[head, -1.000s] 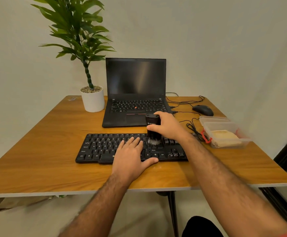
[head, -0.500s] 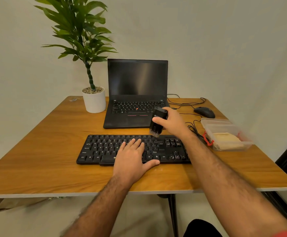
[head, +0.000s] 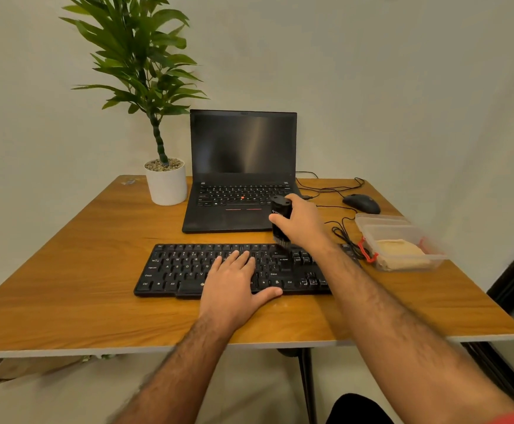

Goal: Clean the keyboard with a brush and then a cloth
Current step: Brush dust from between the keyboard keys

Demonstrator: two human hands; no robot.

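The black keyboard [head: 234,270] lies flat. The black brush [head: 280,221] stands over its back edge. The tan cloth [head: 402,254] sits folded.

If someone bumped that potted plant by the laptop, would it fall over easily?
Possibly. The plant rises tall and leafy above a small white pot, so it looks top-heavy. The pebbles on top probably add weight low down, and the pot sits flat on the table, so a light nudge might only slide it.
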